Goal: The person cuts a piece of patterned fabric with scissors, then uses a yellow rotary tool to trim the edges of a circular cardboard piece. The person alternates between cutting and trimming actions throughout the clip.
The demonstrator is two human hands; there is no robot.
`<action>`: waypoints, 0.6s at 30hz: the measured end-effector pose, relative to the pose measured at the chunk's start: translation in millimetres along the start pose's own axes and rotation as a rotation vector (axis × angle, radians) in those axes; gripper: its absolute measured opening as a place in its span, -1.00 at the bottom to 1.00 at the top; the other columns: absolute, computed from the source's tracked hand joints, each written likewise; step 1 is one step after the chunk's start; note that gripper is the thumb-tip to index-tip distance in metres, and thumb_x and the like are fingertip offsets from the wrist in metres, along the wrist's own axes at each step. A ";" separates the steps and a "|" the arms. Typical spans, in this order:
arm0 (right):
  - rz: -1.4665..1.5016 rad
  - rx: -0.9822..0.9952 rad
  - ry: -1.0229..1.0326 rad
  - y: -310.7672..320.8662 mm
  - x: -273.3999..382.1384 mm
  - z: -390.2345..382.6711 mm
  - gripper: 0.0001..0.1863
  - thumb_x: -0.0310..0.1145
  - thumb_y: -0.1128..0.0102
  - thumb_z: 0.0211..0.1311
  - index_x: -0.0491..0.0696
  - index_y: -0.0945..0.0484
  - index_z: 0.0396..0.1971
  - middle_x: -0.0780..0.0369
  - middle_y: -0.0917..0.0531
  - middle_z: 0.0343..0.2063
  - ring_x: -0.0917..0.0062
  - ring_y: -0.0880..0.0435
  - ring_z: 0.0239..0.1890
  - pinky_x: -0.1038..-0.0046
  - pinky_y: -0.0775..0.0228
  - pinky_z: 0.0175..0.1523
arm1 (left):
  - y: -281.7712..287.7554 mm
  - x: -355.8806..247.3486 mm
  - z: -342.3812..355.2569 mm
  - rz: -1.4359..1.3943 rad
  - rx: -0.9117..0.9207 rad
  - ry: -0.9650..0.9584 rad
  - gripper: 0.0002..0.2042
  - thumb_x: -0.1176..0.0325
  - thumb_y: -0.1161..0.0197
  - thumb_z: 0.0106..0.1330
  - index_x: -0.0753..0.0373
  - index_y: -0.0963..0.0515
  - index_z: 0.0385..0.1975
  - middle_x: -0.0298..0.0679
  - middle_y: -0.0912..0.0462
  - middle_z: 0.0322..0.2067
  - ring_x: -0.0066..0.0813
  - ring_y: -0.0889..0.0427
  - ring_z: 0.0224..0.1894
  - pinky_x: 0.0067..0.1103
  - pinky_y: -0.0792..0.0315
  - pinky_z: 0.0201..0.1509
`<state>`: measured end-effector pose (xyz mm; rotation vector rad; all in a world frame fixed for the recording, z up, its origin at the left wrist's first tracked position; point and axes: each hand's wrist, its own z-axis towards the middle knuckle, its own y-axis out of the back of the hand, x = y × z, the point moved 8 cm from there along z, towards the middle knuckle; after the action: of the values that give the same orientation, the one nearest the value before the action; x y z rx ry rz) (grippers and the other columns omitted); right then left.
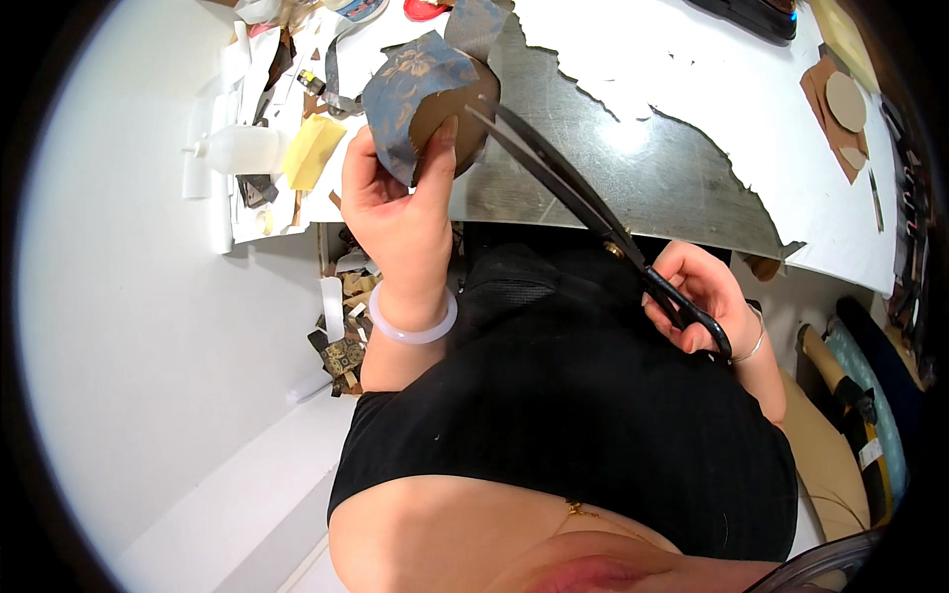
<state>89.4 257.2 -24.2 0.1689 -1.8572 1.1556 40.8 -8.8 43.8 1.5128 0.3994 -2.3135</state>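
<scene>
Both full: L grip (400, 203) pinching blue floral cloth pc (410, 84), R grip (700, 289) round blk scissors (591, 210).

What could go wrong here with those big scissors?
The scissors in the right hand have their tips near the thumb of the left hand, so a slip might nick it. The blue cloth and brown round piece seem held by that hand alone, so they could twist.

Craft workshop: scissors (576, 194) across the front of the worktable (682, 183), squeeze bottle (245, 149) at its left, cut pieces (845, 102) at its right, scraps (346, 358) below.
</scene>
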 end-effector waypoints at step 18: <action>-0.079 0.021 0.047 -6.7 -0.2 5.9 -0.40 -0.31 -0.69 -0.05 -0.15 -0.44 -0.12 0.31 -0.58 -0.40 0.74 -0.53 -0.42 0.72 -0.35 -0.35 | -0.5 -2.6 -4.8 0.084 0.023 -0.178 -0.69 0.73 -0.40 0.16 0.36 -0.54 -0.12 -0.28 -0.61 -0.11 -0.60 -0.56 -0.13 -0.65 -0.41 0.05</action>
<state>89.4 248.9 -20.9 0.2233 -1.7821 1.1157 45.6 -6.0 44.4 1.2940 0.2580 -2.3696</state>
